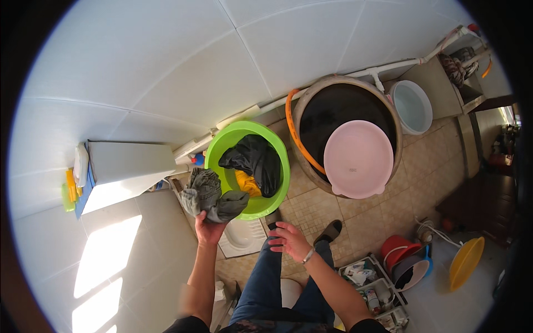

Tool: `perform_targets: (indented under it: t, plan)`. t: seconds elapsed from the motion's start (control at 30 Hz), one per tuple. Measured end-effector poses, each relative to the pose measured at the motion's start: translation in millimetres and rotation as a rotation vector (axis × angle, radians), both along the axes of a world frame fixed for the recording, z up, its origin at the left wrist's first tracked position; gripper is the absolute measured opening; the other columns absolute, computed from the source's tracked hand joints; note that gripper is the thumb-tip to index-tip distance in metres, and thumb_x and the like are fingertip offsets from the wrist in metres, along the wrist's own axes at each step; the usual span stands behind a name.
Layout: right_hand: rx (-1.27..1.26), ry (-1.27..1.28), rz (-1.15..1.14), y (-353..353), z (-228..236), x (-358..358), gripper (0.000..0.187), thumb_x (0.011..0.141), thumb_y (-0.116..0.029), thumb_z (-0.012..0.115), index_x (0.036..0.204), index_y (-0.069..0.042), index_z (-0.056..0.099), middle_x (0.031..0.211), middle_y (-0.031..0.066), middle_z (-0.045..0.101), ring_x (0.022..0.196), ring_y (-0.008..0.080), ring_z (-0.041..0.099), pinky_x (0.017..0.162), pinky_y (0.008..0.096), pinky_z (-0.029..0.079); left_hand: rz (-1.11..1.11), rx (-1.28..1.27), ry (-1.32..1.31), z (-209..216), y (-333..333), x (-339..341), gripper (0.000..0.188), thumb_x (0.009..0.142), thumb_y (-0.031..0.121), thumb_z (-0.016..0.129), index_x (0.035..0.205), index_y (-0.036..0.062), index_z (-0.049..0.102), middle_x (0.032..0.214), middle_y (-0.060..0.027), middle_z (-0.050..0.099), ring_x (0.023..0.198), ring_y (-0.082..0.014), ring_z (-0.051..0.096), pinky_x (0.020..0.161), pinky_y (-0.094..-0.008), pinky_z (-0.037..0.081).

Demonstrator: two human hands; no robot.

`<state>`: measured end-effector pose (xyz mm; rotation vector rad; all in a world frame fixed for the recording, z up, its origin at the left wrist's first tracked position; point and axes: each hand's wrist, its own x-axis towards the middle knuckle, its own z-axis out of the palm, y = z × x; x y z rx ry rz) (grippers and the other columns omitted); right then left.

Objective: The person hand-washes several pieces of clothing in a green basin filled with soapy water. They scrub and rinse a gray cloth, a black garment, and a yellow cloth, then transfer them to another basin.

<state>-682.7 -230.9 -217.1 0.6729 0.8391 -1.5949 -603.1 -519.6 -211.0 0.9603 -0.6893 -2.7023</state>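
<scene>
Bunched grey-green cloth, seemingly a garment (206, 191), is gripped in my left hand (210, 226) at the near left side of a bright green basin (241, 130). Inside that basin lie a black garment (252, 161) and a yellow-orange cloth (248, 183). My right hand (290, 242) is empty, its fingers apart, over my legs and to the right of the basin's near edge. A bracelet (308, 255) circles my right wrist.
Right of the basin stands a large round vat (302, 119) of dark liquid, with a pink basin (358, 159) on it and an orange hose (294, 125) over its rim. A bucket of water (411, 108) is beyond. A squat toilet (242, 236) lies below the green basin; a rack (383, 288) stands near right.
</scene>
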Motion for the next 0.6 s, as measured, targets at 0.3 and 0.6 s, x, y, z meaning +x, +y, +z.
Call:
perform_targets:
  t: [0.3, 0.6]
  plan:
    - [-0.451, -0.015, -0.206, -44, 24, -22, 0.087, 0.090, -0.055, 0.067, 0.156, -0.026, 0.019, 0.143, 0.0158, 0.050, 0.119, 0.0335, 0.059, 0.096, 0.0559, 0.051, -0.184, -0.159, -0.100, 33, 57, 19, 0.086, 0.073, 0.031, 0.079, 0.148, 0.0129, 0.043, 0.145, -0.0038, 0.051, 0.137, -0.0265, 0.044, 0.117, -0.0453, 0.031]
    - [-0.367, 0.307, -0.367, 106, 3, -3, 0.085, 0.071, -0.021, 0.091, 0.142, -0.004, 0.048, 0.131, 0.0063, 0.062, 0.121, 0.0198, 0.059, 0.102, 0.0361, 0.050, -1.151, -1.384, 0.012, 75, 200, -60, 0.094, 0.065, 0.017, 0.087, 0.145, 0.0015, 0.040, 0.143, -0.0234, 0.038, 0.127, -0.0412, 0.048, 0.106, -0.0433, 0.042]
